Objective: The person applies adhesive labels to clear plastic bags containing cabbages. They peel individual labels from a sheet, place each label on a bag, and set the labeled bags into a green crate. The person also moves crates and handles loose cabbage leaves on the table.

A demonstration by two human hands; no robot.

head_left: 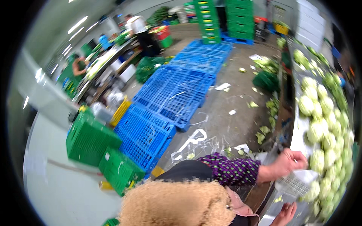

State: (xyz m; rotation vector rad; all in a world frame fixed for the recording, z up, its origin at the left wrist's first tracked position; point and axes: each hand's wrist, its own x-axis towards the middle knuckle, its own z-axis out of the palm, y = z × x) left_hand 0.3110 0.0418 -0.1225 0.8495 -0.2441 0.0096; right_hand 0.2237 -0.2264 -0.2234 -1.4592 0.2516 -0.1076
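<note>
Visibly, the fingers of the left hand (285,164) are curled in toward the thumb; whether anything is pinched between them cannot be told. Just below them, a see-through plastic sheet (296,183), marked with a pale grid, is seen over the table, with its far edge laid against the cabbages (317,130). The right hand (285,214) is held near the sheet's lower side, its fingers partly bent and partly cut off by the picture's edge, so its grip cannot be told.

The cabbages are heaped lengthwise along the table (298,132); more than twenty can be made out, though the far ones are blurred. Between the table's near edge and the heap, a narrow strip of white top is left for moving. The left forearm is covered by one purple patterned sleeve (235,168), reached across that edge.

Beyond it, a wide lane of floor (235,103) is left between the table and the blue pallets (177,86), strewn with leaf scraps. Three pallet sections are counted in a row. Beside them are set two large green crates (92,137) and one yellow crate (120,110). At the back, two tall crate stacks (240,19) are seen, and at a bench to the left, three people (140,32) are shown.
</note>
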